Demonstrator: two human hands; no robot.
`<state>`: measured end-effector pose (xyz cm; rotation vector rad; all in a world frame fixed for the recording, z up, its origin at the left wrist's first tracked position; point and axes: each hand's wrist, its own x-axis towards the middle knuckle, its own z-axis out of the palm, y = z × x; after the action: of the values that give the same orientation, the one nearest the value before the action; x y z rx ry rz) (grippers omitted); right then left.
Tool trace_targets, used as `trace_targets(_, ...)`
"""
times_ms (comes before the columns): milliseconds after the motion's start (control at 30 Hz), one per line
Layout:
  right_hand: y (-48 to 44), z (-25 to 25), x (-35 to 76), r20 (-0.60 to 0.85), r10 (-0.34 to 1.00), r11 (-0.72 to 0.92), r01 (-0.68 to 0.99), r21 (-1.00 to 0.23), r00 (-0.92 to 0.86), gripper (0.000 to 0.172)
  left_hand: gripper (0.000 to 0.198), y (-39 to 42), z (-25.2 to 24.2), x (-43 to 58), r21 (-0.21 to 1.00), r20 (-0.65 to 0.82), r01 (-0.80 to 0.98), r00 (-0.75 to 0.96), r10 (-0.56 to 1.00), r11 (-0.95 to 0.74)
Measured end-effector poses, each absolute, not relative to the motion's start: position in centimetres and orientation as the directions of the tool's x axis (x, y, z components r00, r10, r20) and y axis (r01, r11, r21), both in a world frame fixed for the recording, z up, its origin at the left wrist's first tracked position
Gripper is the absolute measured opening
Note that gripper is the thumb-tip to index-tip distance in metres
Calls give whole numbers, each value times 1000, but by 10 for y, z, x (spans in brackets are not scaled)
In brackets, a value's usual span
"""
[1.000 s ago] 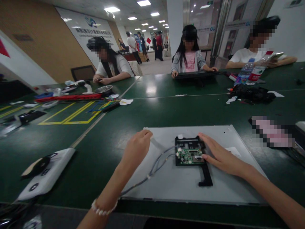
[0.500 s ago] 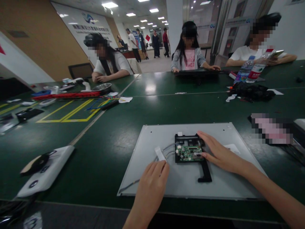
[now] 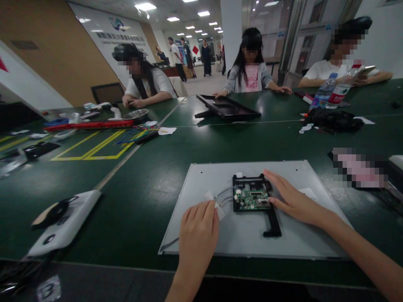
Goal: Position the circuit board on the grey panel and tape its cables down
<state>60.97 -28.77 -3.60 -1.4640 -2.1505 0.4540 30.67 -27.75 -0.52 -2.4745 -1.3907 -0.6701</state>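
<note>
A flat grey metal panel (image 3: pixel 252 245) lies in front of me with a black plastic bracket (image 3: pixel 274 224) on it. Inside the bracket sits a green circuit board (image 3: pixel 252 200), from which grey cables (image 3: pixel 224 193) run left. My left hand (image 3: pixel 200 224) is closed over these cables, its fingertips pinching a white tape strip (image 3: pixel 221 212); part of the strip and cables is hidden below it. Along the bracket's right edge rests my right hand (image 3: pixel 292 205), fingers stretched out and thumb apart, touching the bracket beside the board.
A white device (image 3: pixel 67 226) lies on the green table at left. Further back are a red strip (image 3: pixel 94 125) with wires, a black tray-like frame (image 3: pixel 233 110) under a co-worker's hand, bottles (image 3: pixel 341 90) and a black bundle (image 3: pixel 330 119). Several people sit opposite.
My left hand has shifted slightly up and left over the tape and cables. My right hand stays at the bracket. Across the table, the black frame has been tilted down and moved left.
</note>
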Motion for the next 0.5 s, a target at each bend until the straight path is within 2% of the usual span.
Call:
trace_targets(167, -287, -34, 612, 217, 928, 374, 766, -523, -304, 70, 18, -272, -14, 314, 69, 429, 902, 358, 829, -425)
trace_targets(500, -287, -33, 617, 249, 934, 349, 803, -482, -257, 66, 25, -273, -25, 314, 101, 344, 918, 329, 879, -383)
